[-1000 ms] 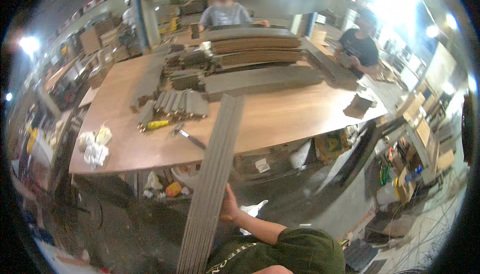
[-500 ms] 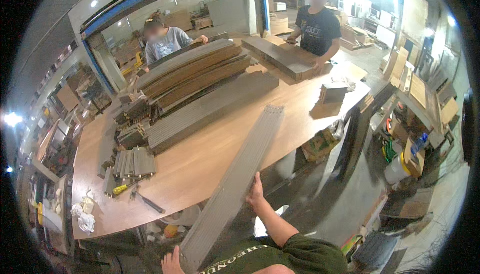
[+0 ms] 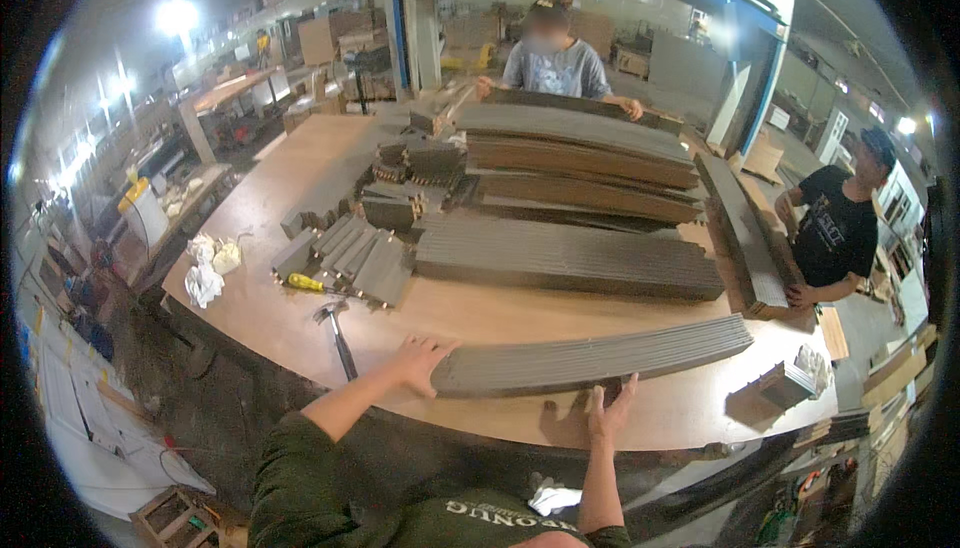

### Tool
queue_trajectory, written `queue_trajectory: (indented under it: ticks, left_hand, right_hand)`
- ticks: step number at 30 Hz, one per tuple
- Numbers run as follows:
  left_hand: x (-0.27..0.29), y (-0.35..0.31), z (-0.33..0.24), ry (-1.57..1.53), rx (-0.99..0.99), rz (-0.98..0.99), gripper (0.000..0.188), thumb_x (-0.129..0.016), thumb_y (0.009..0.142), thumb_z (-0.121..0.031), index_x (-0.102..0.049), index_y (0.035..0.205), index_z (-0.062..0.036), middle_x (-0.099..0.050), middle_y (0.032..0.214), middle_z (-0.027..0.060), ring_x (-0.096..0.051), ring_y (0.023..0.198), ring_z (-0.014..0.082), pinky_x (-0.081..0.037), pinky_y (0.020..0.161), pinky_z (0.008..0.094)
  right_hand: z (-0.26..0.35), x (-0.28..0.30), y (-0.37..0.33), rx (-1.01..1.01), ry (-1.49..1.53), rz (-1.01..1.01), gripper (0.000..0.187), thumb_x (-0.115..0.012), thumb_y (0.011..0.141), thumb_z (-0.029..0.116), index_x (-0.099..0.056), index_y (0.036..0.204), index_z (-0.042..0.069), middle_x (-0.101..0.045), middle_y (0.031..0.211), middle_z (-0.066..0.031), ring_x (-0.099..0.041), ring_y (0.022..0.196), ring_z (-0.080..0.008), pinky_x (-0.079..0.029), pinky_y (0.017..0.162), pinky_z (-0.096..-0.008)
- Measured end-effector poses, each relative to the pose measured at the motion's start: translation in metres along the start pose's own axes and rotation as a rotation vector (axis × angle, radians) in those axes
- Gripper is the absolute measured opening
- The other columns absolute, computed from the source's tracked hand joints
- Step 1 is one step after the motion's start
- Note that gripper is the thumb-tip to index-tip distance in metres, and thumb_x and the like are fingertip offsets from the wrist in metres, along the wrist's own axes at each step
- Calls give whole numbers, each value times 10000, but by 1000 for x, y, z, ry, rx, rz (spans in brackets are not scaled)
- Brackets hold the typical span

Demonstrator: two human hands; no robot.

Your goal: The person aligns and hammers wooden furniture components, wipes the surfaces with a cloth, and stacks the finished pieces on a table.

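Note:
A stack of long grey slats (image 3: 600,356) lies near the front edge of the wooden table, running left to right. My left hand (image 3: 422,363) is at its left end, fingers spread against the end faces. Palm up, my right hand (image 3: 608,413) touches the near long side right of the middle, its fingers stretched out. Just beyond is a larger block of similar grey slats (image 3: 570,256). A claw hammer (image 3: 340,343) rests left of my left hand, with a yellow-handled screwdriver (image 3: 305,282) behind it and short grey pieces (image 3: 365,263) beside that.
Tall piles of brown and grey slats (image 3: 580,153) fill the table's far middle. One co-worker (image 3: 560,68) stands behind them; another (image 3: 835,218) at the right handles a long stack (image 3: 740,233). A small block (image 3: 785,385) stands at the right, crumpled white cloths (image 3: 210,266) at the left.
The slat stack has swung from a slant over the table's front edge to lying along it on the tabletop. My hands have loosened from gripping it to spread fingers. My view has turned left.

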State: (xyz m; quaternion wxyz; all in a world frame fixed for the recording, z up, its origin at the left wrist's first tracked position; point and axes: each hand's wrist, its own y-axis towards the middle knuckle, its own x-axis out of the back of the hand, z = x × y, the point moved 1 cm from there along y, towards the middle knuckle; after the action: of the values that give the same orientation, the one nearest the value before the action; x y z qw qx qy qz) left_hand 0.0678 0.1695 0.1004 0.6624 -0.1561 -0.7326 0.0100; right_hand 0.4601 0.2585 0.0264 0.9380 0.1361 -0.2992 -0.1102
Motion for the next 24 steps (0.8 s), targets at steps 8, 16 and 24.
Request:
queue_trajectory:
  ticks: [8, 16, 24]
  left_hand:
    - [18, 83, 78, 182, 99, -159, 1181, -849, 546, -305, -143, 1480, -155, -310, 1434, 195, -289, 1332, 374, -238, 1050, 583]
    - [32, 127, 105, -7, 106, -242, 1116, -818, 612, -330, -137, 1493, -248, -43, 1545, 162, -36, 1417, 391, -55, 1096, 636]
    - [27, 132, 121, -46, 175, -243, 1147, -830, 575, -293, -135, 1487, -298, -93, 1549, 105, -75, 1421, 350, -61, 1103, 634]
  right_hand:
    - [22, -51, 33, 23, -344, 327, 948, -667, 780, 426, -129, 1483, 88, -210, 1523, -126, -203, 1399, -312, -100, 1127, -513]
    - [19, -94, 59, -15, -461, 345, 1053, -543, 762, 668, -65, 1489, 74, -128, 1533, -188, -125, 1417, -353, -111, 1098, -586]
    - [13, -104, 66, 73, -593, 424, 1009, -582, 752, 624, -106, 1497, 138, -115, 1542, -161, -83, 1429, -315, -76, 1104, -593]
